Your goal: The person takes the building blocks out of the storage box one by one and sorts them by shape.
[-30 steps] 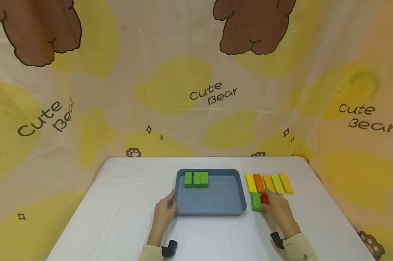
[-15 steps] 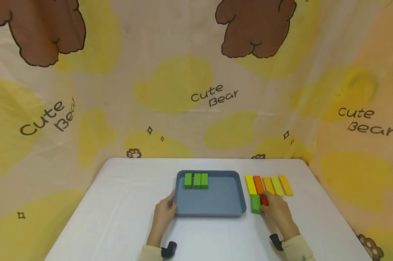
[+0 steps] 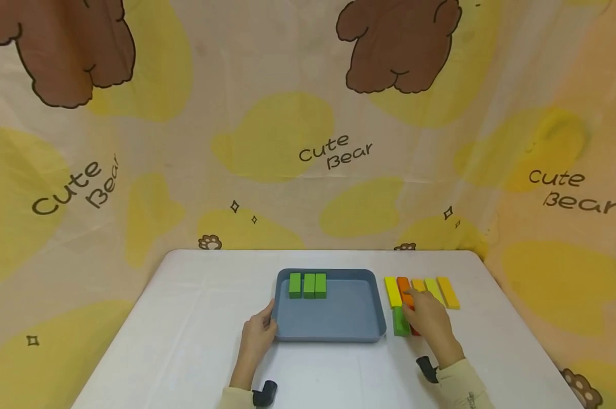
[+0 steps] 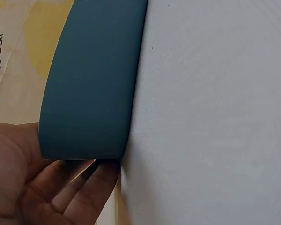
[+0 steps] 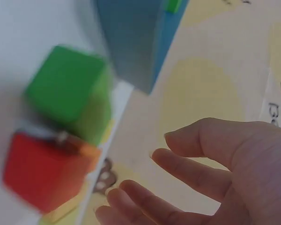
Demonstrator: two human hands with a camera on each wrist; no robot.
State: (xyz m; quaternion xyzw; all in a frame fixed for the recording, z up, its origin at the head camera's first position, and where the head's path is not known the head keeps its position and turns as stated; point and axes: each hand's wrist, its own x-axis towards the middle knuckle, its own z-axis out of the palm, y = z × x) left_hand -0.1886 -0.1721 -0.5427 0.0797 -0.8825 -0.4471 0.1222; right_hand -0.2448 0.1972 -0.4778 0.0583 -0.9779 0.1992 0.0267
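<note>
1. At L side of tray (image 3: 333, 318), L hand (image 3: 259, 331) gripped it.
2. Nr red block (image 5: 40, 173) & lone green block (image 5: 68, 89), R hand (image 3: 431, 319) hung w/ fingers parted, holding nothing.
3. Both sat R of tray; 3 green blocks (image 3: 309, 286) inside.

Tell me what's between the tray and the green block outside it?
In the head view, a narrow bare strip of white table separates the tray from the green block.
</note>
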